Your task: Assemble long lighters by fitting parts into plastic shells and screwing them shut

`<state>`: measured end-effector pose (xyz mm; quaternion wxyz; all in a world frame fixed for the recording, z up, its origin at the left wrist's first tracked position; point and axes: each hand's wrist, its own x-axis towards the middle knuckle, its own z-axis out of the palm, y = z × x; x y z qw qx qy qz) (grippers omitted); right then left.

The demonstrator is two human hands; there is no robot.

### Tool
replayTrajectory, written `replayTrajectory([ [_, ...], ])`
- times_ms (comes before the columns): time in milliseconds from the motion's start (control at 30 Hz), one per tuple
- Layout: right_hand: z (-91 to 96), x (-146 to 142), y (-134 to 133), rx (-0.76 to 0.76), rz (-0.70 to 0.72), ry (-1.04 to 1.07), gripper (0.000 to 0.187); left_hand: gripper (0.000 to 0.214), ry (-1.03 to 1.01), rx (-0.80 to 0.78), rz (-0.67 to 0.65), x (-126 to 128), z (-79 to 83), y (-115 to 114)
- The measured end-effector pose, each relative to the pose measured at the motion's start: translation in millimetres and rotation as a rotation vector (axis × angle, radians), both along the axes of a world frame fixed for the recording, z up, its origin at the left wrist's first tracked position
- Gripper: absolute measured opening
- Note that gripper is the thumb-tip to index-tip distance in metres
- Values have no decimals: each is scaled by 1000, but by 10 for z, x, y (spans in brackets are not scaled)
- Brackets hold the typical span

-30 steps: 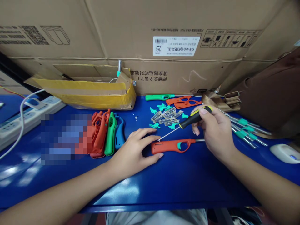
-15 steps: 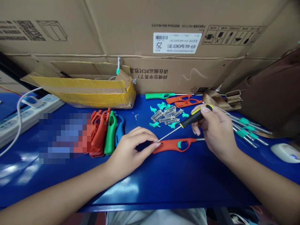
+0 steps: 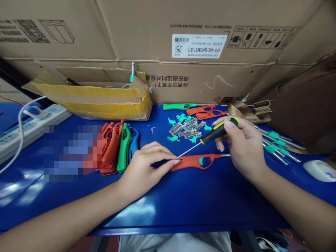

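Right hand (image 3: 243, 147) clasped around a black-and-yellow screwdriver (image 3: 215, 133), I pinch my left hand's (image 3: 147, 166) fingertips together near its metal tip, at an orange-red plastic lighter's (image 3: 190, 162) blunt end.

glossy tabletop (image 3: 199, 199) is reflecting light, nearest lighter (image 3: 190, 162) is showing smooth plastic, screwdriver (image 3: 208, 137) is pairing plastic handle (image 3: 217, 132) with shiny metal shaft (image 3: 187, 151), cardboard panel (image 3: 147, 31) is looking matt and creased, box (image 3: 105, 99) is bearing glossy tape (image 3: 115, 112), metal rods (image 3: 294, 156) are gleaming
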<state>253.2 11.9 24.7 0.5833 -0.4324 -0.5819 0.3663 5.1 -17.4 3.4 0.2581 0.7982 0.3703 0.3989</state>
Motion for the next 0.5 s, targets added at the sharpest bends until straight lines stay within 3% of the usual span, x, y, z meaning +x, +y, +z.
replayTrajectory([
  [167,60,-6,-94,142,-37,-157,20,7,9,2,17,4,5,-7],
  [367,10,67,-130,243,87,-303,18,9,77,-1,2,-2,-12,4],
  [500,1,80,-121,256,72,-318,11,37,229,-10,-34,-14,-47,4],
])
